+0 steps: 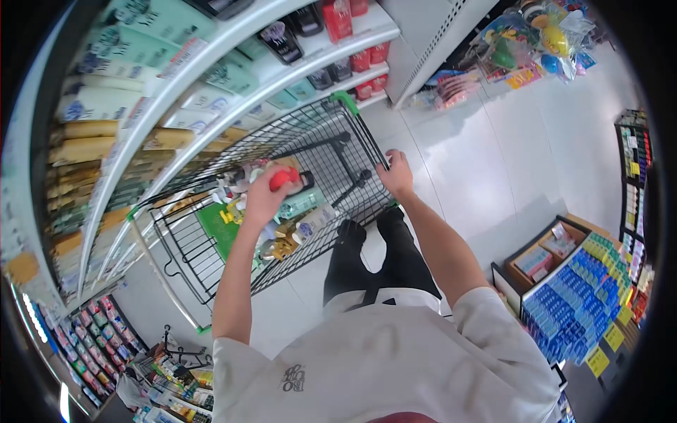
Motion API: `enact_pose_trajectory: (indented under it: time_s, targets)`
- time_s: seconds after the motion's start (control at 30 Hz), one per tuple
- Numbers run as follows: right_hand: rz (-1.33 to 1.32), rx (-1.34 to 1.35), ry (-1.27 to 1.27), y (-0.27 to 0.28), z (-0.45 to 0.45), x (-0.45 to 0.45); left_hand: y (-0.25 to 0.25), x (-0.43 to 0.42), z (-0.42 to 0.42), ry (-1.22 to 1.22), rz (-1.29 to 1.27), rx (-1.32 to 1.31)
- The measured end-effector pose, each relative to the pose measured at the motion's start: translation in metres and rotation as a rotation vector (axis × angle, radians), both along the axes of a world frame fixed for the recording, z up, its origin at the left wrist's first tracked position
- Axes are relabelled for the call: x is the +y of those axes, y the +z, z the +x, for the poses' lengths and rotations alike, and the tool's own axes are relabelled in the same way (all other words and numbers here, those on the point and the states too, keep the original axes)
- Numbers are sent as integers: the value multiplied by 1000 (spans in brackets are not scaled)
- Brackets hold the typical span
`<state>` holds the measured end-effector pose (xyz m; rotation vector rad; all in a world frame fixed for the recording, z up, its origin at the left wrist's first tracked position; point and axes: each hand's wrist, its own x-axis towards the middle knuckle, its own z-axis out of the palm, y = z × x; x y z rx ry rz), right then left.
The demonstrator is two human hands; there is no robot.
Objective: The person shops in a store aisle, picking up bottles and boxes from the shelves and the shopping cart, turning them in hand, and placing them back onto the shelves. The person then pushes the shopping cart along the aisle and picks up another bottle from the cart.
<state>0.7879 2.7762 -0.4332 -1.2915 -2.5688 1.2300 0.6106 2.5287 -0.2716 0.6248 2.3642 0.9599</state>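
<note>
My left hand [264,194] is over the shopping cart [345,106], its fingers closed round a small red item [284,178] whose exact kind is unclear. Below it in the wire basket lie a dark-capped container [305,181], a pale green bottle [299,204], a white bottle [315,221] and a green package [218,227], among other goods partly hidden by the hand and forearm. At the end rim of the cart is my right hand [398,174], fingers apart and slightly bent, with nothing visible in it. Whether it touches the wire cannot be made out.
Shelves [176,88] of bottles and packs run close along the cart's left side. Bagged toys [546,42] hang at the upper right. A display of blue boxes [575,299] stands to the right. Another loaded cart [169,381] is at lower left. Tiled floor [486,169] lies beyond my right hand.
</note>
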Motion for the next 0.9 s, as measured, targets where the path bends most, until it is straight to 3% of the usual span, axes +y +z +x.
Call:
enact_pose_trajectory:
  time_s: [0.07,0.13,0.2,0.33,0.47,0.53,0.6,0.67,0.73,0.77,0.9]
  targets:
    - [119,268,35,9,2,4,62,13,18,-68,-80,67]
    - [61,324,82,40,-2,7,129,30,39,-99,-197,27]
    - [-461,499,274,80,-11,2,176,43,58,-149,-147,91]
    - [-454,813,817,226,-11,1,251,73,93,-291,-20,159]
    - [-519,757,945,275,7,8,297,95,119,-306,134,85]
    - [-698,631,829,276,24,16,297,101,117,-312,181,129]
    - [-623,718,781,273,35,15,294,103,114,-322,226,167]
    - [-542,810,716,278,46,10,290,101,108,-80,425,40]
    - [-1109,704,345,306,60,4,283,89,94,22,510,68]
    - [-1181,786,284,313,62,2,278,82,89,138,594,92]
    - [-1097,929,94,339,56,1,242,44,99,248,827,79]
